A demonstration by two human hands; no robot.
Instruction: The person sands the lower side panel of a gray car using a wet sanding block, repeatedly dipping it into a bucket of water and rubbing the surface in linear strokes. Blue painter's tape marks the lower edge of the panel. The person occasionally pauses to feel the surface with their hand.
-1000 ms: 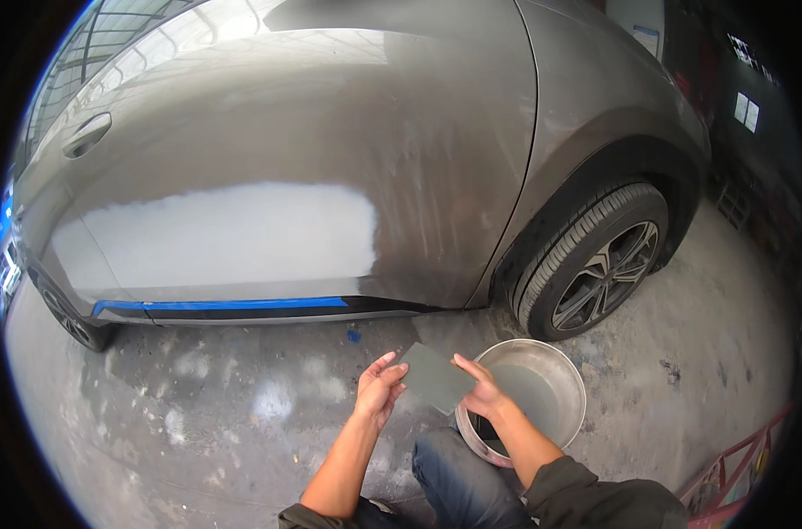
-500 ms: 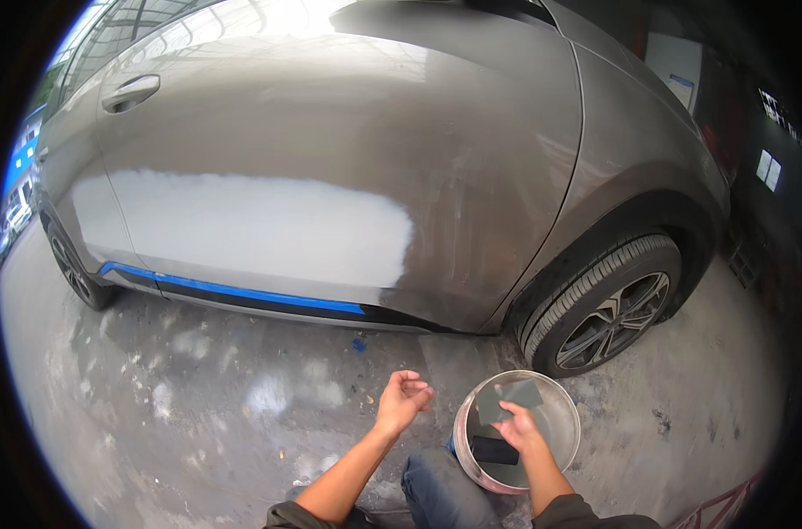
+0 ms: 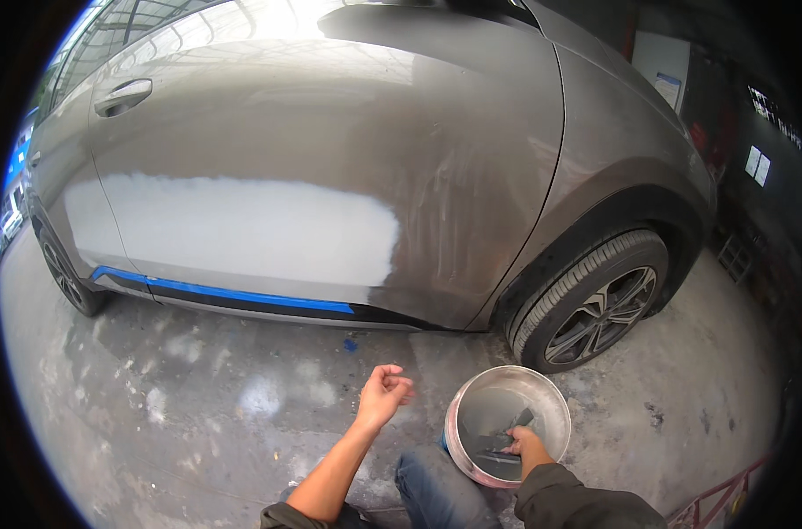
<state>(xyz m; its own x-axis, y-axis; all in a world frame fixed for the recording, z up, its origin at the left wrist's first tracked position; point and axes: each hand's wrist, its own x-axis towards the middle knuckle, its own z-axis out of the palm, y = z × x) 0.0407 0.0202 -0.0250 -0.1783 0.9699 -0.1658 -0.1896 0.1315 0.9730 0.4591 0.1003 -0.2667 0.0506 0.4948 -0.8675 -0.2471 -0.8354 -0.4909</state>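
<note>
While the left hand (image 3: 382, 397) hovers empty, fingers half-curled, a grey sheet (image 3: 526, 417) projects just beyond the right hand (image 3: 522, 440) inside the bucket (image 3: 557, 414). Right grip cannot be told.

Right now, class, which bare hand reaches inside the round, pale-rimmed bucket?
The right hand, down in the bucket; the left hand hangs outside, above grey floor.

Open air separates the left grip (image 3: 384, 397) from the bucket (image 3: 549, 398); its top is open, but the wall rings the right grip (image 3: 523, 443). The car (image 3: 330, 220) and wheel (image 3: 551, 304) block the far side, the knee (image 3: 429, 483) the bucket's near left.
</note>
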